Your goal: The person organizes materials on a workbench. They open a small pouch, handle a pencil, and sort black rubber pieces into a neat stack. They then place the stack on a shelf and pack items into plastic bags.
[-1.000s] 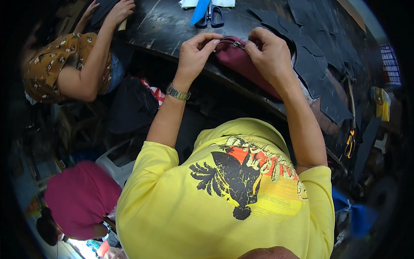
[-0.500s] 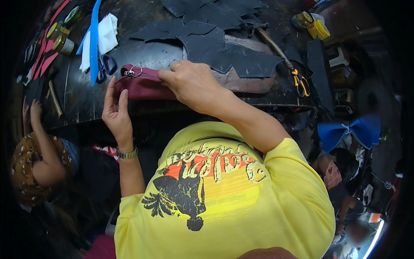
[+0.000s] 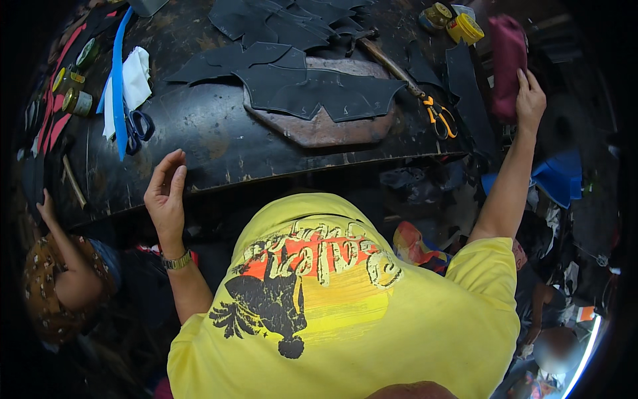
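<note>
Out past the table's right end, my right hand [image 3: 531, 103] grips a maroon zippered pouch [image 3: 507, 66] by its lower part. The pouch hangs lengthwise and its zip is turned out of sight. My left hand [image 3: 166, 199] is raised just off the table's front edge, with fingers bent, the thumb slightly apart and nothing held. Closest to it on the tabletop are dark blue-handled scissors [image 3: 138, 130]. Between my hands, cut black leather pieces [image 3: 319, 90] lie over a brown board [image 3: 292, 130].
A hammer [image 3: 392, 63] and orange-handled scissors [image 3: 438, 120] lie right on the dark table [image 3: 206, 126]. A yellow tub [image 3: 465, 28] stands behind them. To the left are a blue strip [image 3: 118, 80], white cloth [image 3: 137, 76] and jars [image 3: 78, 102]. Another person's arm [image 3: 61, 226] reaches in at far left.
My right hand has carried the maroon pouch from the table's front edge to the far right. My left hand has come away from the pouch and stays near the edge.
</note>
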The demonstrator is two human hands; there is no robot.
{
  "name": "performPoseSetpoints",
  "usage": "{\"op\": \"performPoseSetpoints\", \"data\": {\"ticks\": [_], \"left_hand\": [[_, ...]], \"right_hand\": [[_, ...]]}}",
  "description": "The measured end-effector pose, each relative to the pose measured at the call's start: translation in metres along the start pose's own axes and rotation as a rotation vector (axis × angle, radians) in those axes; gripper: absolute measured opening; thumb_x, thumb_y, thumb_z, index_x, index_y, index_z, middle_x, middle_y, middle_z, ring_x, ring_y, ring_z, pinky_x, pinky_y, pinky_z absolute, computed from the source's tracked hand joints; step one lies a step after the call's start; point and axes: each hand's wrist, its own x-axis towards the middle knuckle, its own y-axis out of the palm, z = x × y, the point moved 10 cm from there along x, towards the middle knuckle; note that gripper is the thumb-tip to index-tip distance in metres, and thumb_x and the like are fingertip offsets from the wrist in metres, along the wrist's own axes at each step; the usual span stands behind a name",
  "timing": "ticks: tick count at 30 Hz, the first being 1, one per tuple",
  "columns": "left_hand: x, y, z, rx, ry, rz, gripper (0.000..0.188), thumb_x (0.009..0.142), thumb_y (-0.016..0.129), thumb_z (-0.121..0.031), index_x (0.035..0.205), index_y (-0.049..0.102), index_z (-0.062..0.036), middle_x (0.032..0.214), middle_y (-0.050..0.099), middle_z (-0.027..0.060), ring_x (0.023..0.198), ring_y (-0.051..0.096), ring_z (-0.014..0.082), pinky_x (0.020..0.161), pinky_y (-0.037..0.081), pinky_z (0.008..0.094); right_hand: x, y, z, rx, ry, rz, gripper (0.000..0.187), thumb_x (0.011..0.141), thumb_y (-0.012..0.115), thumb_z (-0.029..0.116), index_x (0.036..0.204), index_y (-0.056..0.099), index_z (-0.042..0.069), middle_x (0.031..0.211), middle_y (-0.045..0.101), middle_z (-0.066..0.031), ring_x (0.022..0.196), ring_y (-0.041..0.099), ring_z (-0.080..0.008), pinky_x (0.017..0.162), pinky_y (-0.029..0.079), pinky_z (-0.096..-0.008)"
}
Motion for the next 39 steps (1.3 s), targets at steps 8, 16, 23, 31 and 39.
{"op": "performPoseSetpoints", "data": {"ticks": [8, 16, 23, 31, 39], "left_hand": [[0.007, 0.049, -0.013, 0.069, -0.058, 0.164, 0.034, 0.094, 0.065, -0.005, 0.127, 0.062, 0.0007, 0.121, 0.066, 0.0067, 0.111, 0.062, 0.0148, 0.097, 0.049, 0.028], [0.022, 0.096, 0.009, -0.555, -0.353, 0.16, 0.058, 0.095, 0.065, -0.01, 0.146, 0.04, -0.0014, 0.14, 0.051, 0.0202, 0.129, 0.052, 0.0249, 0.109, 0.041, 0.0349], [0.041, 0.123, 0.011, -0.728, -0.406, 0.128, 0.066, 0.097, 0.061, -0.013, 0.15, 0.027, 0.0048, 0.148, 0.041, 0.0278, 0.139, 0.042, 0.0323, 0.114, 0.037, 0.0394], [0.091, 0.118, 0.037, -0.985, -0.537, 0.05, 0.063, 0.097, 0.063, -0.014, 0.144, 0.03, 0.0111, 0.146, 0.042, 0.0279, 0.14, 0.039, 0.0348, 0.116, 0.035, 0.0432], [0.135, 0.146, 0.061, -0.915, -0.629, 0.033, 0.028, 0.094, 0.067, -0.016, 0.116, 0.058, -0.0027, 0.117, 0.064, 0.0118, 0.111, 0.061, 0.0249, 0.102, 0.046, 0.0415]], "right_hand": [[-0.016, 0.096, -0.204, -0.455, 0.231, 0.432, 0.043, 0.095, 0.058, 0.043, 0.128, 0.065, 0.017, 0.122, 0.066, -0.0177, 0.116, 0.061, -0.0364, 0.096, 0.048, -0.0418], [-0.011, 0.099, -0.108, -0.337, 0.072, 0.358, 0.054, 0.092, 0.064, 0.037, 0.139, 0.056, 0.011, 0.122, 0.065, -0.0238, 0.11, 0.063, -0.0402, 0.094, 0.048, -0.0437], [-0.15, 0.127, 0.213, 0.653, -0.405, 0.704, 0.039, 0.088, 0.074, 0.025, 0.119, 0.068, 0.002, 0.111, 0.069, -0.0138, 0.103, 0.066, -0.0218, 0.09, 0.05, -0.0335], [-0.208, 0.164, 0.268, 0.128, -0.452, 0.753, 0.064, 0.074, 0.083, 0.032, 0.127, 0.06, 0.002, 0.119, 0.062, -0.0174, 0.115, 0.056, -0.0347, 0.099, 0.044, -0.0418], [-0.216, 0.154, 0.264, 0.692, -0.275, 0.902, 0.034, 0.077, 0.077, 0.004, 0.107, 0.062, -0.005, 0.1, 0.067, -0.012, 0.093, 0.064, -0.0237, 0.088, 0.048, -0.0289]]}}
